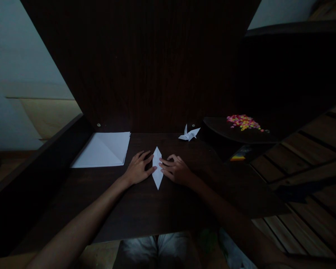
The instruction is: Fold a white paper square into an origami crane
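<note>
A folded sheet of white paper (pixel 157 178), shaped like a long narrow diamond with a crease down its middle, lies flat on the dark desk. My left hand (pixel 140 168) rests at its left edge, fingers spread, with the thumb and a fingertip touching the paper. From the right, my right hand (pixel 177 170) lays its outstretched fingertips on the paper's right side; one finger is bent. Behind the right hand stands a folded white paper crane (pixel 189 135).
At the left lies a stack of white paper sheets (pixel 103 149), the top one creased. Small colourful pieces (pixel 244 122) are heaped on a curved dark shelf (pixel 221 129) at the right. A dark panel (pixel 145 67) closes off the desk's back, and a low side board (pixel 39 175) borders its left.
</note>
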Motion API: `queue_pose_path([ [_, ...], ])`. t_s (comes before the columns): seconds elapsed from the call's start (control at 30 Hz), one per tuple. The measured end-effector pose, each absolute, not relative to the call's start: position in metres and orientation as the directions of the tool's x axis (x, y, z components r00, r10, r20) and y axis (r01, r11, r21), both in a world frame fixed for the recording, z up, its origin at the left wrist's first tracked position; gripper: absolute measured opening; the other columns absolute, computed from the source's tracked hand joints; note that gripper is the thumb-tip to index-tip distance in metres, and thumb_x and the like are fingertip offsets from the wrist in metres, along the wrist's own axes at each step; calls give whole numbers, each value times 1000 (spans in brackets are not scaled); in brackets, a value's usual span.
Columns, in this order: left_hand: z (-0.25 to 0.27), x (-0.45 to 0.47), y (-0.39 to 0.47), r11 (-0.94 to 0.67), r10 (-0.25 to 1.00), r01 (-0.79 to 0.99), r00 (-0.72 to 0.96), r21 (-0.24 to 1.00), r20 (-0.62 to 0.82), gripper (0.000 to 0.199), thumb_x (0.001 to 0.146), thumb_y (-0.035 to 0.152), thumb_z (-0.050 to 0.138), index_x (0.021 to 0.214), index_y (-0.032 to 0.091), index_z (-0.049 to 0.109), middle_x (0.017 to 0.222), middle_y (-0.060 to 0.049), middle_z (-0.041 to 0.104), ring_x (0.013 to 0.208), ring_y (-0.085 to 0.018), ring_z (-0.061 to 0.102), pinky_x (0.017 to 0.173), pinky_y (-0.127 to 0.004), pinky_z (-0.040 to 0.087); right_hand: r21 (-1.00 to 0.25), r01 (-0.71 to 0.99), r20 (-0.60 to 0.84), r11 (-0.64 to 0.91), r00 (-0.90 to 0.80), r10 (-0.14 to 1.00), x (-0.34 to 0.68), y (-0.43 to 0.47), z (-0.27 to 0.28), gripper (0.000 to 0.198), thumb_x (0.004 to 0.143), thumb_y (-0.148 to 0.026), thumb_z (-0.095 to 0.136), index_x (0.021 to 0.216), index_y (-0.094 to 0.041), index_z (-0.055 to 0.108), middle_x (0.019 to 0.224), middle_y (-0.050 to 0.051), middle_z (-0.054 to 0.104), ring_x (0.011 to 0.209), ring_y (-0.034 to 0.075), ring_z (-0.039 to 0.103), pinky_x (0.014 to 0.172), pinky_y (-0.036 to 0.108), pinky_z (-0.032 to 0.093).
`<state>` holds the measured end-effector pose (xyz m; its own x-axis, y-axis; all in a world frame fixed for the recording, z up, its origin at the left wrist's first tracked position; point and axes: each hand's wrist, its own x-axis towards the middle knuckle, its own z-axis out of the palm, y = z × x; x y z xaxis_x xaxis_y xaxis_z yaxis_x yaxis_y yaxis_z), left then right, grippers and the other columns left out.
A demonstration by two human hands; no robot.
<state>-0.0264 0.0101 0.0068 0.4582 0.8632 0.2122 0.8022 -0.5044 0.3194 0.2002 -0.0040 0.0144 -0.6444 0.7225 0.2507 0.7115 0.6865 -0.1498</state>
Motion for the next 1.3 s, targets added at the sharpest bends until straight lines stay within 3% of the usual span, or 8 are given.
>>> queue_pose_path([
  [0.23,8,-17,7,-426,905,750,353,506,238,44,83,37,61,121,16,63,134,-12,54,127,-32,44,106,-50,39,-401,730,290,553,-472,833,192,2,7,30,87,-37,62,113,-25,70,134,5,59,110,25,47,94,44,43],
  [0.47,22,-1,-1,-325,946,655,233,682,227,18,79,34,63,90,20,67,91,-5,69,87,-24,62,81,-39,51,-553,740,319,383,-236,918,185,4,-2,69,75,-39,73,136,-16,52,143,16,47,121,30,47,103,49,40],
  [0.67,25,1,-2,-166,985,470,126,867,121,19,74,33,63,83,17,67,68,-1,63,62,-17,57,59,-27,43,-800,508,322,319,-84,943,183,6,-7,95,68,-40,76,149,-22,28,158,15,13,133,35,39,97,49,47],
  [0.73,24,0,1,-45,996,303,83,952,20,22,69,35,67,81,17,66,61,2,60,56,-15,54,54,-25,39,-892,344,304,292,-20,952,181,9,-9,100,68,-40,76,150,-22,22,158,17,12,130,33,44,92,45,52],
  [0.83,22,-1,3,60,996,30,71,998,-62,25,60,33,73,76,15,65,65,1,63,60,-14,57,58,-24,42,-970,128,208,208,-18,978,177,13,-10,79,69,-40,74,139,-20,43,143,18,45,114,29,59,87,42,55],
  [0.93,21,1,3,97,991,-49,101,994,-92,27,57,31,77,75,15,65,69,0,65,64,-14,59,63,-25,44,-989,27,146,148,-79,986,173,12,-6,38,70,-41,72,100,-18,67,101,11,72,90,24,68,78,38,57],
  [1.1,20,4,0,-114,986,190,144,975,87,24,71,40,69,72,16,68,75,-2,64,73,-16,59,68,-26,43,-995,-92,38,30,-85,996,169,3,10,29,63,-41,76,76,-16,67,63,2,69,53,15,64,48,25,53],
  [1.3,22,4,-3,-304,952,351,70,885,299,22,74,38,68,67,17,68,73,-1,57,66,-13,53,60,-24,43,-995,-96,52,42,-106,993,166,-6,21,29,62,-42,77,70,-15,69,56,0,64,45,12,59,43,23,52],
])
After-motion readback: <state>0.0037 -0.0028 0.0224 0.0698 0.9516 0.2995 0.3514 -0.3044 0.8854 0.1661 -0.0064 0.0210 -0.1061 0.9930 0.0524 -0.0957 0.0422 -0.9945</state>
